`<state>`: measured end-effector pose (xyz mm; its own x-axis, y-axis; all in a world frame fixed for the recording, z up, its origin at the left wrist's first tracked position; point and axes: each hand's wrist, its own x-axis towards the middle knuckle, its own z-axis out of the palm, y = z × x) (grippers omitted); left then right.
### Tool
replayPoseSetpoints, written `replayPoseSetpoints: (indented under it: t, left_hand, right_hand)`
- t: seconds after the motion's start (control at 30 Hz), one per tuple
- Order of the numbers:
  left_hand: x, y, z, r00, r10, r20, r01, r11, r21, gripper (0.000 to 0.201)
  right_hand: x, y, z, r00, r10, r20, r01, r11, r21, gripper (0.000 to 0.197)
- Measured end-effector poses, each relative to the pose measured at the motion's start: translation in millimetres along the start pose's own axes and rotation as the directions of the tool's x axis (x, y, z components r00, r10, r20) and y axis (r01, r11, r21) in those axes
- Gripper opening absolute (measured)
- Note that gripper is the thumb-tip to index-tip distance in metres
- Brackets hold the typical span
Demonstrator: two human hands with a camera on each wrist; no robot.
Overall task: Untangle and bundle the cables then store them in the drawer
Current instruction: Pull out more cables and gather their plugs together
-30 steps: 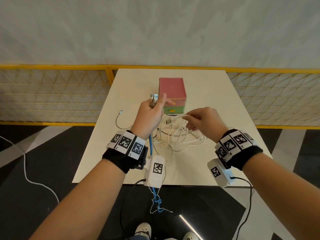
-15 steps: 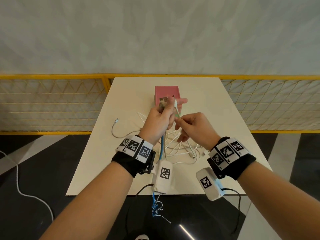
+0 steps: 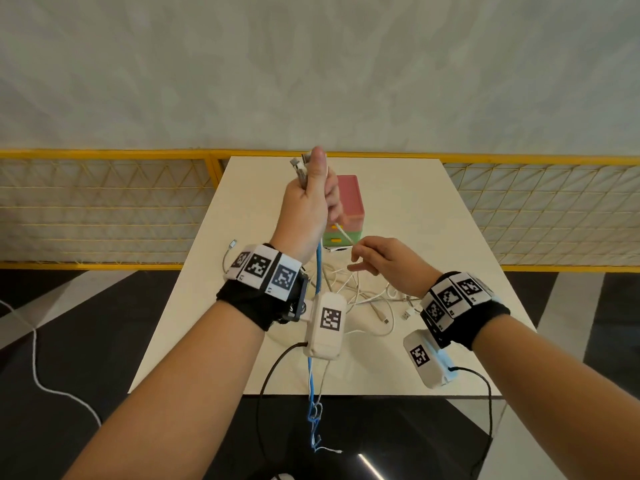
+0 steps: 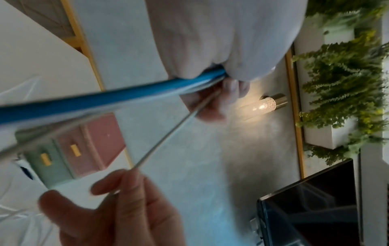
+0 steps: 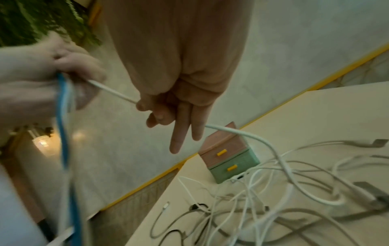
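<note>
My left hand (image 3: 311, 199) is raised above the table and grips several cable ends in its fist, with connectors sticking out above the thumb. A blue cable (image 3: 318, 271) hangs from that fist down past the table's near edge. A thin white cable (image 3: 343, 233) runs taut from the fist to my right hand (image 3: 377, 261), which pinches it between thumb and forefinger (image 5: 147, 106); two other fingers point straight out. A tangle of white cables (image 3: 367, 299) lies on the table under the hands. The small drawer box (image 3: 349, 202), pink over green with yellow handles, stands behind them with its drawers closed.
The cream table (image 3: 450, 220) is ringed by a yellow mesh fence (image 3: 104, 209). One loose cable end (image 3: 232, 244) lies at the table's left side. Another white cord (image 3: 34, 368) trails on the dark floor at the left.
My left hand has risen well above the table with the cable ends. My right hand has moved down and to the right along the white cable, drawing it taut between the hands.
</note>
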<state>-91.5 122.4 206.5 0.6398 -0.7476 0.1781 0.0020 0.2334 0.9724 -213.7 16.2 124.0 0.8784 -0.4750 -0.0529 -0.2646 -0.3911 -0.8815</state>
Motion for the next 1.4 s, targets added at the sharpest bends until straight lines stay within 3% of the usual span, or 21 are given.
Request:
replayPoseSetpoints:
  t: [0.1,0.23,0.33,0.4,0.6,0.7,0.83,0.97,1.07,1.17,1.27,1.33,1.4]
  left_hand:
    - [1.3,11.7,-2.5,1.000,0.001,-0.018,-0.002,0.998,-0.055,0.050]
    - [2.7,30.6,-12.6,0.994,0.098,-0.039,-0.101,0.990,-0.095,0.045]
    - [5.3,43.0,-22.7,0.989,0.144,-0.030,-0.147,0.981,-0.130,0.022]
    - [3.4,47.6,-26.1,0.985,0.165,0.055,-0.160,0.983,-0.095,0.011]
    - [-5.6,50.7,-24.4,0.934,0.029,0.355,-0.011,0.999,-0.053,0.049]
    - [-4.8,49.2,-24.3,0.928,-0.008,0.373,-0.018,0.998,0.066,0.049]
    - [2.8,33.6,-20.7,0.969,-0.068,0.237,0.003,0.964,0.264,0.033]
    - [13.7,8.6,-7.3,0.974,-0.209,0.084,0.158,0.900,0.406,0.046]
    - [19.3,-7.5,-1.7,0.949,-0.276,0.153,0.170,0.855,0.490,0.058]
    - [17.8,-7.4,0.3,0.978,-0.161,0.132,0.071,0.853,0.517,0.043]
    - [17.9,6.4,-4.5,0.999,-0.015,0.050,-0.012,0.865,0.502,0.037]
    - [22.7,19.2,-14.5,0.995,0.097,-0.017,-0.080,0.898,0.433,0.039]
    - [27.4,31.6,-25.7,0.984,0.176,-0.010,-0.155,0.890,0.429,0.039]
  right_hand:
    - [6.6,16.6,-7.2,0.999,0.002,0.042,0.002,0.995,-0.100,0.029]
    - [8.0,40.3,-15.7,0.996,0.029,0.083,-0.005,0.963,-0.268,0.028]
    - [6.3,52.5,-23.6,0.989,0.083,0.120,-0.044,0.953,-0.299,0.025]
    - [11.1,51.2,-28.3,0.991,0.092,0.093,-0.061,0.954,-0.293,0.023]
    - [40.5,19.7,-42.7,0.989,0.146,-0.023,-0.142,0.895,-0.423,0.030]
    - [49.2,-10.0,-53.4,0.997,0.041,-0.059,-0.063,0.887,-0.458,0.018]
    - [46.6,-52.3,-63.7,0.976,-0.205,-0.067,0.143,0.848,-0.510,0.011]
    - [44.1,-76.7,-66.6,0.929,-0.356,-0.106,0.255,0.819,-0.514,0.010]
    - [42.5,-84.5,-67.6,0.913,-0.402,-0.077,0.322,0.823,-0.468,0.009]
    - [41.4,-77.5,-71.9,0.954,-0.293,-0.056,0.247,0.880,-0.406,0.022]
    - [39.2,-47.7,-70.5,0.984,-0.176,-0.013,0.161,0.928,-0.336,0.022]
    - [34.9,-16.1,-66.9,0.996,-0.094,-0.009,0.087,0.952,-0.292,0.024]
    - [30.5,10.3,-63.4,0.999,-0.042,-0.016,0.036,0.965,-0.258,0.025]
